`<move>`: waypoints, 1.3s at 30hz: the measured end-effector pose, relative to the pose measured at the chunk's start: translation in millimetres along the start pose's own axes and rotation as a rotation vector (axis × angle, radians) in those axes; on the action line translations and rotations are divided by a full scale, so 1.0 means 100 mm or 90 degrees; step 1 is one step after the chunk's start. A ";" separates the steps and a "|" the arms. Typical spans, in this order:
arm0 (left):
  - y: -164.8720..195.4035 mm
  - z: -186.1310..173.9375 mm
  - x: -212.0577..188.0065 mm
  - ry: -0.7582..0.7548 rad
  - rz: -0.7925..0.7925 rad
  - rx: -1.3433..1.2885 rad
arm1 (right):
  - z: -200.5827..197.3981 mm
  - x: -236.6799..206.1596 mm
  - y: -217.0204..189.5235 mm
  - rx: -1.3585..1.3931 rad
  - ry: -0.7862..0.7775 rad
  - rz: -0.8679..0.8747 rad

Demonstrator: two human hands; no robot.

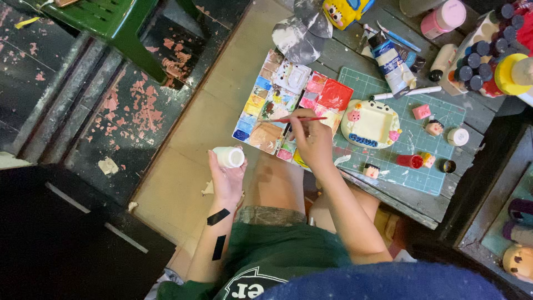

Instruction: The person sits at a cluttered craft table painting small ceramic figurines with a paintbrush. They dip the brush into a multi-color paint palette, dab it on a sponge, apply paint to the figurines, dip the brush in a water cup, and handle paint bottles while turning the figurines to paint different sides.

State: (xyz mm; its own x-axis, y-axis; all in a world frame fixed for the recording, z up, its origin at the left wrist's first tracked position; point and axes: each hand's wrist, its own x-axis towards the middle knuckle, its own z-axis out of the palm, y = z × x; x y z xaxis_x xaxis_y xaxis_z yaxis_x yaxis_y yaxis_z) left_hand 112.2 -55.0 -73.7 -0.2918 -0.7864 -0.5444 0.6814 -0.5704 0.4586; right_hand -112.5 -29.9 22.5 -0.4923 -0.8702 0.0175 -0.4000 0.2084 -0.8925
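Mid paint-loading, seemingly: right hand (313, 141) pinched a thin red-handled brush (297, 119) over the multicoloured paint palette (277, 108) at the table's near-left corner; left hand (226, 175) clasped 1 small white pot (229, 156); the next stroke would need steady aim.

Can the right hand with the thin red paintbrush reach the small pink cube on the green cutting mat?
Probably yes. The right hand hovers over the paint palette, near the small pink cube; only the cream ceramic tray lies between, low enough to reach over.
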 end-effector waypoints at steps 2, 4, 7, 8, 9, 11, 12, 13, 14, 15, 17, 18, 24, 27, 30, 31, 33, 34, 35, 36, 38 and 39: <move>0.01 0.00 0.00 -0.016 0.008 0.001 | 0.00 -0.01 -0.03 -0.028 0.006 -0.025; 0.01 0.00 0.00 -0.004 0.001 -0.002 | -0.01 -0.01 -0.05 -0.070 0.011 -0.046; 0.00 -0.01 0.00 -0.003 0.003 -0.003 | 0.00 -0.02 -0.09 -0.099 0.022 -0.070; -0.01 -0.01 0.00 -0.006 0.005 -0.002 | 0.00 -0.02 -0.11 -0.075 0.034 -0.079; -0.02 -0.02 0.00 -0.011 0.004 -0.001 | 0.00 -0.01 -0.12 -0.052 0.047 -0.090; -0.03 -0.05 0.00 -0.020 0.002 0.000 | -0.02 -0.02 -0.15 -0.135 0.020 -0.086; -0.04 -0.07 0.01 -0.002 -0.007 0.002 | -0.03 -0.03 -0.16 -0.177 0.008 -0.083; -0.06 -0.10 0.02 0.015 -0.016 0.004 | -0.04 -0.03 -0.16 -0.167 0.001 -0.103; -0.07 -0.13 0.03 0.032 -0.025 0.005 | -0.05 -0.04 -0.16 -0.157 -0.006 -0.124; -0.09 -0.17 0.04 0.018 -0.011 0.002 | -0.06 -0.06 -0.14 -0.148 -0.014 -0.144; -0.11 -0.26 0.04 -0.010 0.012 -0.001 | -0.11 -0.11 -0.08 -0.096 -0.034 -0.088; -0.11 -0.30 0.05 -0.053 0.021 -0.015 | -0.14 -0.13 -0.04 -0.069 -0.042 -0.061; -0.10 -0.33 0.03 -0.036 0.013 0.054 | -0.82 -0.65 0.47 0.439 0.102 0.015; -0.18 -0.20 -0.07 -0.129 0.027 0.182 | -1.11 -1.07 0.73 0.692 0.211 0.079; -0.37 -0.02 -0.26 -0.248 0.036 0.314 | -1.36 -1.54 0.91 0.873 0.260 0.173; -0.45 0.05 -0.34 -0.260 0.008 0.369 | -1.43 -1.66 0.97 0.888 0.233 0.154; -0.60 0.21 -0.44 -0.327 0.016 0.466 | -1.52 -1.85 1.08 0.909 0.218 0.144; -0.67 0.31 -0.47 -0.383 0.051 0.505 | -1.56 -1.93 1.14 0.916 0.232 0.153; -0.74 0.41 -0.51 -0.436 0.086 0.543 | -1.59 -2.00 1.19 0.923 0.244 0.165; -0.80 0.52 -0.56 -0.424 0.099 0.569 | -1.62 -2.07 1.24 0.933 0.239 0.150; -0.95 0.74 -0.63 -0.398 0.130 0.620 | -1.66 -2.18 1.33 0.953 0.224 0.119; -1.02 0.85 -0.66 -0.405 0.196 0.642 | -1.67 -2.22 1.36 0.953 0.231 0.119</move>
State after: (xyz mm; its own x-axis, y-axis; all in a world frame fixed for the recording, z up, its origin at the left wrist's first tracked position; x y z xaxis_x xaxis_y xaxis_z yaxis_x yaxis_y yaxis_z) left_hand 4.9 34.5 -24.3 -0.6774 -0.7356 -0.0080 0.0388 -0.0466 0.9982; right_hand -186.4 266.2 -28.1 -0.6885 -0.6863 -0.2344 0.6881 -0.5161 -0.5100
